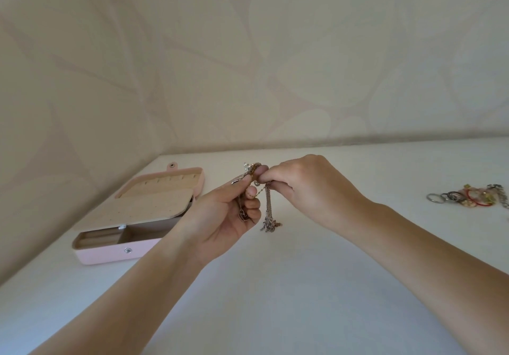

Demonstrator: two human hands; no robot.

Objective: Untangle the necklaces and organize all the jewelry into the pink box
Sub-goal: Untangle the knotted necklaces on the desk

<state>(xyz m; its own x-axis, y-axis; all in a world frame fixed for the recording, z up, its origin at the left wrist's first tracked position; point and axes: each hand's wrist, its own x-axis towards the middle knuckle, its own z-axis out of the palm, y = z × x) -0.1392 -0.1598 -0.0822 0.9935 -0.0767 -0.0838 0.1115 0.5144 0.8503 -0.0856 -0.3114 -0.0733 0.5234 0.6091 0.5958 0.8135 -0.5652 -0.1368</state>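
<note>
A: The table (pixel 275 286) is wide and pale. Why does the box (pixel 110 254) sit open at its left?

B: Likely so sorted pieces can drop straight in. Its lid lies back, and the compartments in view look empty.

A: And the 2 hands?

B: Raised over the table's middle. The left hand (pixel 220 217) curls round the bunched necklaces (pixel 268 211) as an anchor. The right hand (pixel 311 189) pinches 1 chain at the knot, probably to tease it free. Loose chain ends hang between them.

A: What can't you tell?

B: How many necklaces there are, because fingers cover the knot. The box's right end is behind the left wrist. The rings (pixel 468 196) at far right are small, and the frame edge cuts off that pile.
</note>
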